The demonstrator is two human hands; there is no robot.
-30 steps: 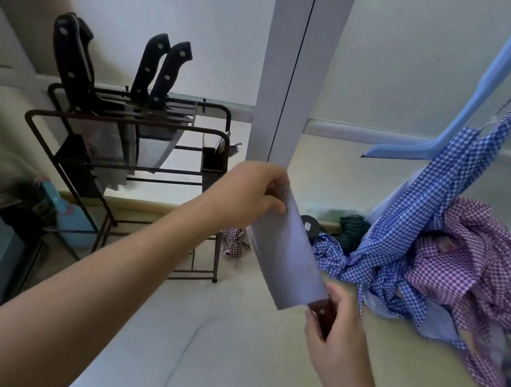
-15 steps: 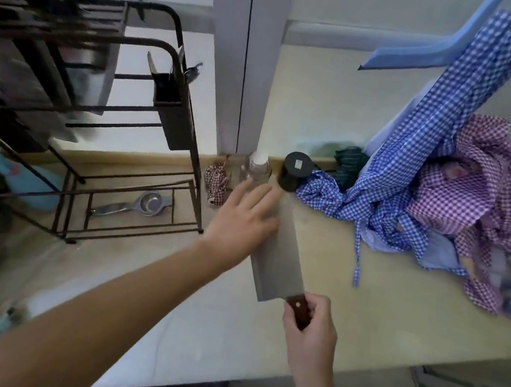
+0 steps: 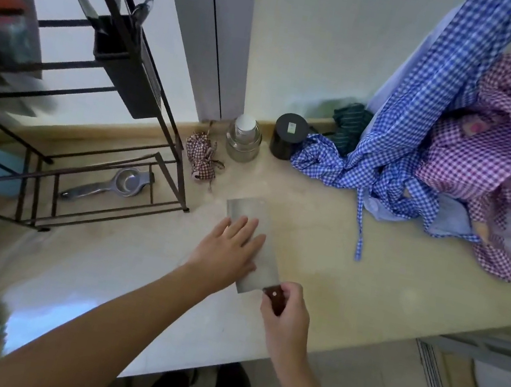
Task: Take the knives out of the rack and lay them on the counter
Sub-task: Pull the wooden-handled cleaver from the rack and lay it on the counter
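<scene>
A cleaver [image 3: 252,233] lies flat on the pale table [image 3: 351,278], blade pointing away from the person, handle toward the near edge. The left hand [image 3: 228,253] rests palm down on the blade, fingers [image 3: 250,226] extended and together, gripping nothing. The right hand [image 3: 285,314] is closed around the cleaver's dark wooden handle [image 3: 273,295], thumb and fingers wrapped on it. The black wire rack [image 3: 131,76] stands at the left of the table, well apart from the cleaver; dark shapes in its upper left are too blurred to identify. A metal squeezer [image 3: 115,184] lies on the rack's bottom frame. A glass jar [image 3: 243,138] and a black canister [image 3: 288,136] stand at the wall, beside heaped blue checked cloth [image 3: 388,169] and purple checked cloth [image 3: 508,163].
</scene>
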